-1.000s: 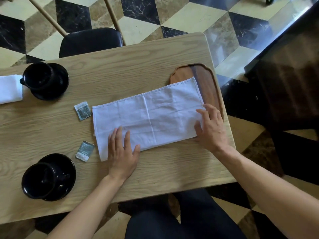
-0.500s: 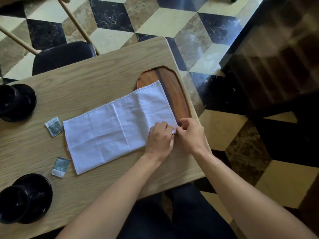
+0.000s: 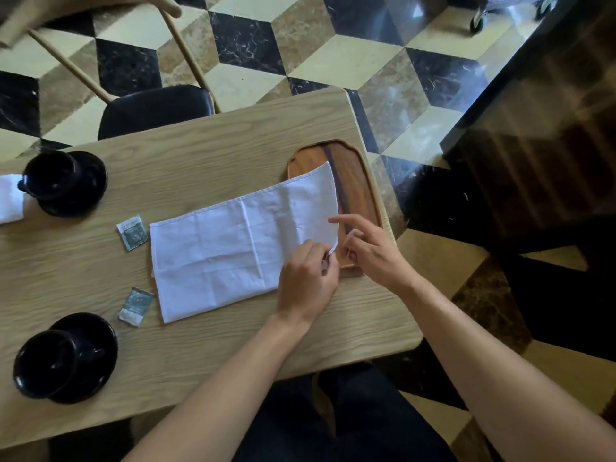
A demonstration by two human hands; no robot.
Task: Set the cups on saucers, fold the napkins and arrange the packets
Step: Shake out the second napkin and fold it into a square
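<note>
Centrally, napkin [image 3: 233, 248] lay lengthwise toward frame left; its right corner was pinched by left hand [image 3: 308, 281], right hand [image 3: 370, 248] half-open beside.

This looks like a café or restaurant dining room. A pale wooden tabletop [image 3: 206, 141] is laid for service: black cups on black saucers at nine o'clock [image 3: 65, 183] and seven o'clock [image 3: 65, 358], small packets [image 3: 132, 232] beside a white cloth napkin [image 3: 233, 248], and a wooden serving tray [image 3: 356, 181] at three o'clock. A black-seated chair [image 3: 155, 110] is drawn up at eleven o'clock. The polished marble floor [image 3: 346, 61], patterned in black, cream and brown cubes, suits a public venue.
</note>
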